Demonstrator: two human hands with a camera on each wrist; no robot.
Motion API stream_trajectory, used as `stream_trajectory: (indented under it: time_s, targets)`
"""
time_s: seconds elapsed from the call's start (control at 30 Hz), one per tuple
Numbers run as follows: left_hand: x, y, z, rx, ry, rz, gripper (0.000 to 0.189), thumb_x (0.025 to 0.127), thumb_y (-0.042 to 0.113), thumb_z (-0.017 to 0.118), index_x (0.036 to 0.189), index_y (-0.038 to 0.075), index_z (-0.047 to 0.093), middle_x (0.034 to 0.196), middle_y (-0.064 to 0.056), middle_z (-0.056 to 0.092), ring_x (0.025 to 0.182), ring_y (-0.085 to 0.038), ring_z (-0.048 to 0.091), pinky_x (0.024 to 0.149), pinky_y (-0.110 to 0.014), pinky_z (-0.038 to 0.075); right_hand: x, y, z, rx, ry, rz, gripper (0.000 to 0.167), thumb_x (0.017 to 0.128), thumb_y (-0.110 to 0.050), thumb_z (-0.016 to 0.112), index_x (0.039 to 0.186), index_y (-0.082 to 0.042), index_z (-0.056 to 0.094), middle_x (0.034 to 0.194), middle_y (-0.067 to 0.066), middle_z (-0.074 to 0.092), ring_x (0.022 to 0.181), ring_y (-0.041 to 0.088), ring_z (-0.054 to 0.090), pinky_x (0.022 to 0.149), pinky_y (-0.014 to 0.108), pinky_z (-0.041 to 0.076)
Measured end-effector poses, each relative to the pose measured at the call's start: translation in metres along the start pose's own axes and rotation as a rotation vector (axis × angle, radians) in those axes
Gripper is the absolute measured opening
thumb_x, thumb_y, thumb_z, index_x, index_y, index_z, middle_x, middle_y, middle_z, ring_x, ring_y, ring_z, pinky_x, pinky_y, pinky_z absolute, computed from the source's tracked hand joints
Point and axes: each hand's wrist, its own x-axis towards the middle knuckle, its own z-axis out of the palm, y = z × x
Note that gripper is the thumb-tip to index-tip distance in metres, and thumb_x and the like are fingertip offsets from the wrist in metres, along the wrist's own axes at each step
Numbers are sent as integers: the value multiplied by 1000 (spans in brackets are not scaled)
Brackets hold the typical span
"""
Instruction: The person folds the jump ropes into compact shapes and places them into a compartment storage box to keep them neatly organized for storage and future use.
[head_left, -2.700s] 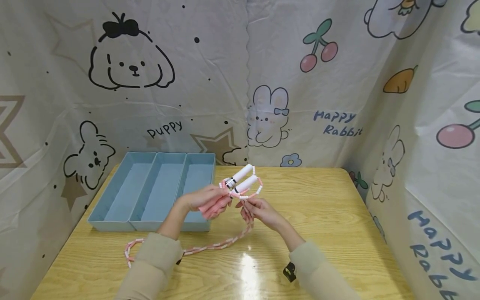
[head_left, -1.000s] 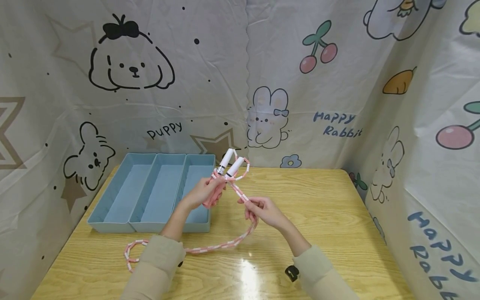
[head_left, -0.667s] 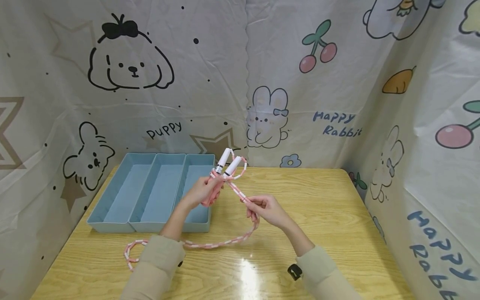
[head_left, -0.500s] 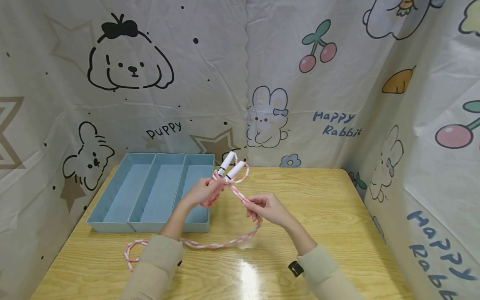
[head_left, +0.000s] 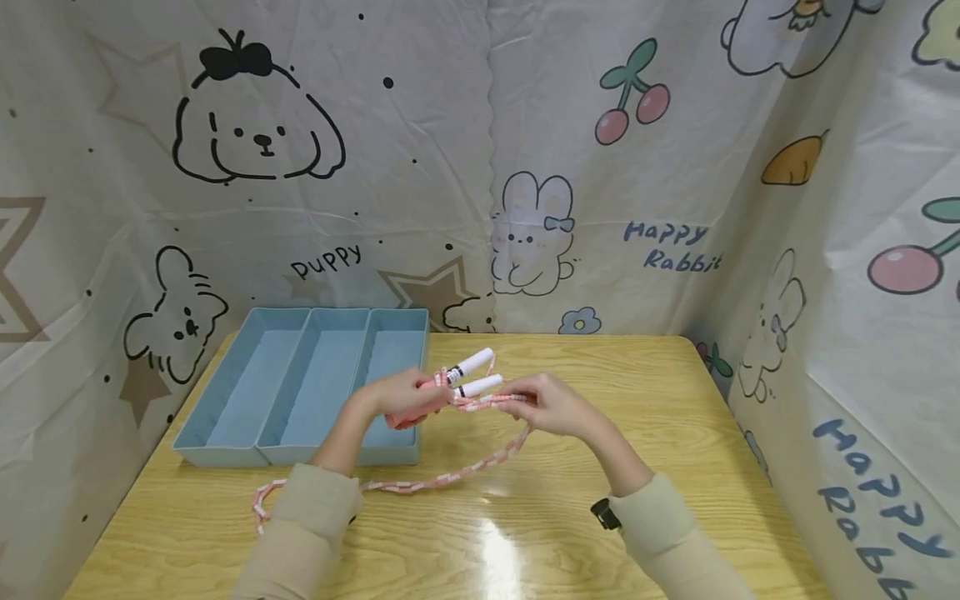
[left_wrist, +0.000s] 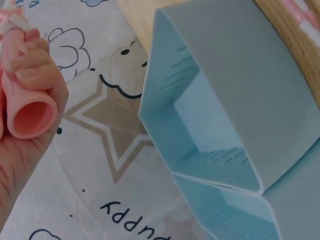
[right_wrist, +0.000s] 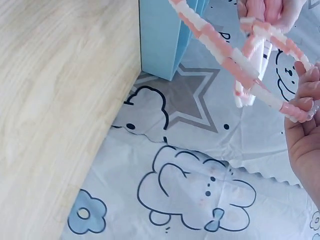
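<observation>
A beaded jump rope in pink and white (head_left: 450, 480) runs over the wooden table. Its two handles (head_left: 474, 364), pink with white ends, lie side by side in the grip of my left hand (head_left: 396, 395), white ends pointing right. The open, hollow end of one pink handle (left_wrist: 35, 119) shows in the left wrist view. My right hand (head_left: 555, 406) pinches the doubled rope close to the white ends. Below that hand, the rope strand (right_wrist: 220, 50) droops toward the table and passes under the left sleeve. A loop of it (head_left: 262, 504) emerges left of the sleeve.
A blue tray with three long compartments (head_left: 300, 450) stands at the back left of the table (head_left: 615, 467), just behind my left hand. A printed cloth (head_left: 420, 167) hangs around the back and sides.
The handles have swung down and tilted further right. My right hand has moved up and to the right along with the rope, closer to the white ends. The left hand keeps hold of the handles.
</observation>
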Motion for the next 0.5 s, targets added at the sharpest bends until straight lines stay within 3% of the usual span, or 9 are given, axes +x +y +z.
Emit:
stream_trajectory:
  time_s: [0.23, 0.37, 0.5]
  targets:
    - [-5, 6, 1, 23, -139, -76, 45, 87, 48, 50, 67, 8, 59, 48, -3, 44, 37, -14, 35, 33, -25, 27, 6, -4, -13, -130, -27, -98, 14, 89, -10, 58, 95, -2, 67, 73, 4, 63, 51, 0, 40, 45, 17, 36]
    - [-7, 13, 3, 28, -210, -85, 49, 87, 48, 49, 59, 8, 53, 45, -2, 40, 35, -14, 33, 33, -24, 23, 11, -5, -19, -160, -46, -158, 13, 88, -8, 59, 94, -2, 68, 77, 5, 65, 52, 0, 40, 46, 17, 37]
    - [-10, 19, 6, 26, -272, -73, 51, 88, 48, 48, 61, 5, 55, 44, -3, 42, 35, -15, 36, 33, -24, 26, 15, -7, -22, -168, -70, -202, 13, 89, -8, 58, 93, -2, 68, 81, 5, 66, 54, 2, 43, 49, 18, 40]
